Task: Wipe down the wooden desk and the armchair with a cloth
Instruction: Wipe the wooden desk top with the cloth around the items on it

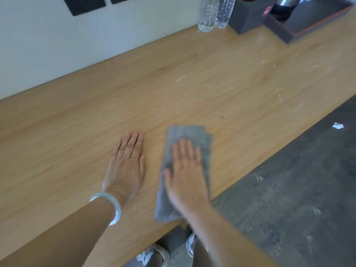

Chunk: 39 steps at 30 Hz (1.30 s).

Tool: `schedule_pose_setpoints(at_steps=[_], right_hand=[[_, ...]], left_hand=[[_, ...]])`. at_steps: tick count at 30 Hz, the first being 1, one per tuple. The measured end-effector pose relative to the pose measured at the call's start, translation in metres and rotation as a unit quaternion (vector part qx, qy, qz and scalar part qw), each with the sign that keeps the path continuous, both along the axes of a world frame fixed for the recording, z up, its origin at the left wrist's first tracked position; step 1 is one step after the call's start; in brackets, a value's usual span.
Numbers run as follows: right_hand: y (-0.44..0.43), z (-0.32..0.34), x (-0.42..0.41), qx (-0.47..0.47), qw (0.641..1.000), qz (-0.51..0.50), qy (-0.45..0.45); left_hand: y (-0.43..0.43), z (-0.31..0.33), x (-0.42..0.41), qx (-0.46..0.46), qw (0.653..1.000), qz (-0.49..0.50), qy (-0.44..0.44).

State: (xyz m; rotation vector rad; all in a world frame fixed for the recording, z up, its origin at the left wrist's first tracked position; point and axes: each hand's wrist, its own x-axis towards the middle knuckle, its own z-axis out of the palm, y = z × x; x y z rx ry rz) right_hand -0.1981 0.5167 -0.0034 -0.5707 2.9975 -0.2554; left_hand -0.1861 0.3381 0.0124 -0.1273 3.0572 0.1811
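Note:
A folded grey cloth point(189, 135) lies flat on the light wooden desk point(192, 87), near its front edge. My right hand point(185, 170) presses down on the cloth with fingers spread flat; the hand looks slightly blurred. My left hand point(127, 162) rests palm down on the bare wood just left of the cloth, fingers together, holding nothing; a pale bangle sits on that wrist. White streaks and specks mark the desk surface to the right. The armchair is not in view.
Two clear plastic water bottles point(213, 12) stand at the desk's far edge by the white wall. A dark grey box point(250, 18) and a dark tray with a red rim point(312, 22) sit at the back right. Grey carpet point(298, 189) with scraps lies to the right.

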Motion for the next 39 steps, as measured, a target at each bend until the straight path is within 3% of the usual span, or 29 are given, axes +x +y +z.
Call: schedule_pose_setpoints(at_steps=[3,6,8,11,15,21,27,29,31,34,39], right_hand=[[-0.025,-0.001,0.033,-0.055,0.989,0.133,-0.024],[0.025,0.000,-0.006,-0.063,0.980,0.187,-0.018],[0.075,0.000,-0.051,-0.021,0.991,0.129,-0.009],[0.129,0.004,-0.102,0.013,0.999,-0.050,-0.005],[0.098,0.003,-0.075,0.027,0.992,-0.123,0.004],[0.080,0.009,-0.044,0.019,0.999,-0.002,-0.030],[0.131,0.005,-0.081,0.015,0.965,0.261,-0.038],[0.153,0.008,-0.107,0.031,0.972,0.234,-0.023],[0.156,0.012,-0.115,0.026,0.989,0.146,-0.020],[0.114,0.010,-0.082,-0.006,0.999,0.049,-0.017],[0.063,-0.002,-0.045,-0.075,0.968,0.236,-0.042]], left_hand=[[0.000,0.000,0.000,-0.010,1.000,-0.001,-0.003],[0.001,0.002,-0.001,-0.006,1.000,0.001,-0.004],[0.000,0.004,-0.001,-0.008,1.000,0.001,-0.007],[0.003,0.008,-0.001,0.002,1.000,0.013,-0.003],[0.015,0.014,-0.007,0.019,0.998,0.059,0.000],[0.048,0.011,-0.097,0.041,0.999,-0.003,0.021],[0.064,-0.005,-0.121,0.012,0.998,0.045,0.051],[0.062,-0.005,-0.122,0.008,0.998,0.041,0.048],[0.063,-0.005,-0.123,0.003,0.998,0.047,0.049],[0.066,-0.001,-0.122,0.005,0.998,0.055,0.042],[0.063,0.000,-0.122,0.015,0.998,0.047,0.045]])
